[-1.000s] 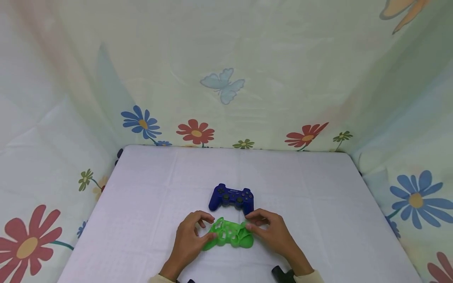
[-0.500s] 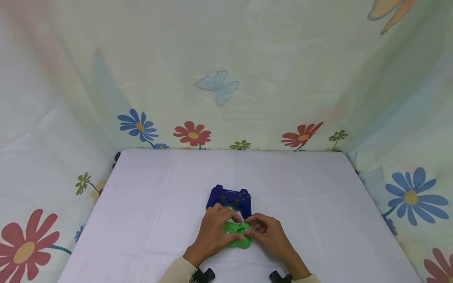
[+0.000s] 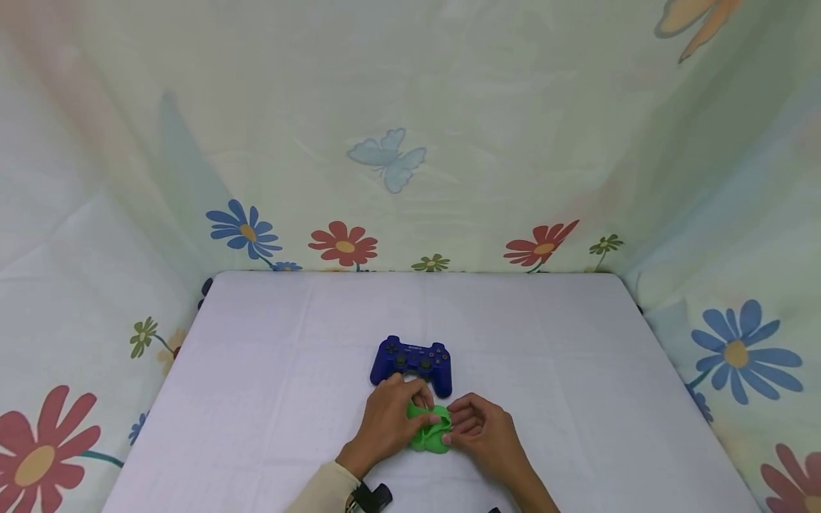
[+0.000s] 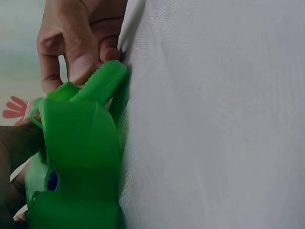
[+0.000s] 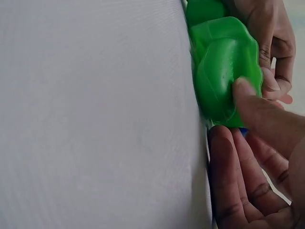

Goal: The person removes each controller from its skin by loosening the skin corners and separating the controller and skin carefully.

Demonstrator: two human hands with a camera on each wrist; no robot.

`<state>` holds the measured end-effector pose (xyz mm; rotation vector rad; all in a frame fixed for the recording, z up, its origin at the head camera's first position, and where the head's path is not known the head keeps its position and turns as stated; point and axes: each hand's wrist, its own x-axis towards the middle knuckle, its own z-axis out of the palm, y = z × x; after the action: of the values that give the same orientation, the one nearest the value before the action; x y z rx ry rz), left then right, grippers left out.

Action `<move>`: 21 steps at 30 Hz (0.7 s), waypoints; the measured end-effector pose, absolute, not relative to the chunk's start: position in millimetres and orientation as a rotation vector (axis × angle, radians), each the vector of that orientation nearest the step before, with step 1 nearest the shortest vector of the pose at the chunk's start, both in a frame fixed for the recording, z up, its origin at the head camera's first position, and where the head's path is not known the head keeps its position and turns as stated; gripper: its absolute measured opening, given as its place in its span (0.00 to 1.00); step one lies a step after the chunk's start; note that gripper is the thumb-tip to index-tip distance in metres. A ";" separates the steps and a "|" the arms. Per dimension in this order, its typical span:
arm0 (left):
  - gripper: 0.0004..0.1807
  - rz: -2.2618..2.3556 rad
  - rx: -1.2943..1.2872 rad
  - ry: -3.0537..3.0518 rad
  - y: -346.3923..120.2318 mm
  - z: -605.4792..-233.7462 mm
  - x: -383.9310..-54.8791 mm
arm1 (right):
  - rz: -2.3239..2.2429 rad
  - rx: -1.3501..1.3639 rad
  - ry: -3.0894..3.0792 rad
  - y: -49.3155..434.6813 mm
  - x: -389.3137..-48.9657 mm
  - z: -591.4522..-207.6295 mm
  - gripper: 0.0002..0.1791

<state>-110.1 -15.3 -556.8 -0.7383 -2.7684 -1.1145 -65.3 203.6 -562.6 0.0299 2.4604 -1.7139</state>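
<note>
A green, flexible game controller cover (image 3: 431, 443) lies bunched between both hands near the front of the table. My left hand (image 3: 385, 420) pinches its left part between thumb and fingers, hiding much of it in the head view. At the right end, my right hand (image 3: 484, 431) holds the cover with the thumb on top and the fingers below the edge. The right wrist view shows the cover's rounded handle pocket (image 5: 221, 71) under that thumb. Just beyond the hands rests a blue game controller (image 3: 413, 354), its lower left handle partly behind the left fingers.
A white cloth covers the table (image 3: 545, 342). Flower-printed curtains (image 3: 500, 142) hang at the back and both sides. A dark wrist-camera mount (image 3: 375, 496) sits on the left wrist.
My left hand has shifted right over the cover, and the cover has gone from spread out to bunched up. The right hand stays at its right end. The blue controller still lies on the table.
</note>
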 end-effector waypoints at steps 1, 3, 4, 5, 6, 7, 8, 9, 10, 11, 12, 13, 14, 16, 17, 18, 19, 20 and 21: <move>0.13 -1.154 -0.721 -2.771 -15.3 -557.3 -110.2 | -1.712 0.036 2.464 202.8 -65.4 -563.1 0.25; 0.12 -1.240 -0.687 -2.767 -15.4 -557.7 -110.5 | -1.718 0.046 2.466 201.4 -65.2 -563.9 0.25; 0.11 -1.284 -0.666 -2.762 -15.6 -557.7 -110.7 | -1.725 0.042 2.464 200.9 -65.0 -564.1 0.25; 0.11 -1.325 -0.641 -2.758 -15.9 -557.8 -110.8 | -1.737 0.036 2.456 200.4 -64.8 -564.3 0.24; 0.11 -1.365 -0.616 -2.751 -16.2 -557.7 -110.8 | -1.756 0.023 2.440 200.0 -64.4 -564.5 0.24; 0.12 -1.399 -0.595 -2.743 -16.5 -557.7 -110.8 | -1.779 0.009 2.424 199.7 -63.8 -564.4 0.25; 0.12 -1.429 -0.576 -2.734 -16.8 -557.4 -110.6 | -1.800 -0.003 2.404 199.4 -63.0 -564.2 0.26; 0.12 -1.447 -0.555 -2.729 -17.0 -557.2 -110.3 | -1.823 -0.014 2.383 199.1 -62.2 -564.1 0.27; 0.12 -1.465 -0.534 -2.723 -17.2 -557.0 -110.0 | -1.845 -0.020 2.362 198.8 -61.2 -563.8 0.28; 0.12 -1.486 -0.512 -2.713 -17.3 -557.3 -109.8 | -1.862 -0.015 2.340 198.2 -60.0 -563.1 0.30; 0.12 -1.502 -0.491 -2.704 -17.4 -557.6 -109.7 | -1.867 -0.002 2.326 197.9 -59.1 -562.6 0.31; 0.12 -1.513 -0.469 -2.695 -17.7 -557.9 -109.7 | -1.864 0.012 2.315 197.7 -58.1 -561.8 0.33; 0.12 -1.520 -0.446 -2.689 -18.1 -558.3 -109.7 | -1.856 0.021 2.303 197.9 -56.7 -561.3 0.34; 0.12 -1.529 -0.406 -2.675 -19.0 -559.6 -110.1 | -1.843 0.055 2.271 198.8 -53.7 -559.5 0.35; 0.12 -1.532 -0.389 -2.667 -19.5 -560.5 -110.5 | -1.831 0.068 2.258 199.6 -52.3 -558.7 0.35; 0.12 -1.532 -0.374 -2.661 -20.2 -561.1 -110.9 | -1.820 0.074 2.248 200.7 -50.8 -558.1 0.35; 0.11 -1.538 -0.369 -2.650 -20.6 -561.6 -111.1 | -1.815 0.074 2.237 201.9 -49.0 -557.6 0.35; 0.11 -1.543 -0.363 -2.645 -20.9 -561.8 -111.4 | -1.812 0.076 2.226 203.2 -47.1 -557.3 0.35; 0.11 -1.548 -0.365 -2.640 -21.1 -562.0 -111.6 | -1.809 0.080 2.216 204.1 -45.6 -557.0 0.35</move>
<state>-111.6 -21.1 -562.0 -0.3654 -2.6399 -1.5476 -45.6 204.1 -557.0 0.0800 2.2164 -1.8089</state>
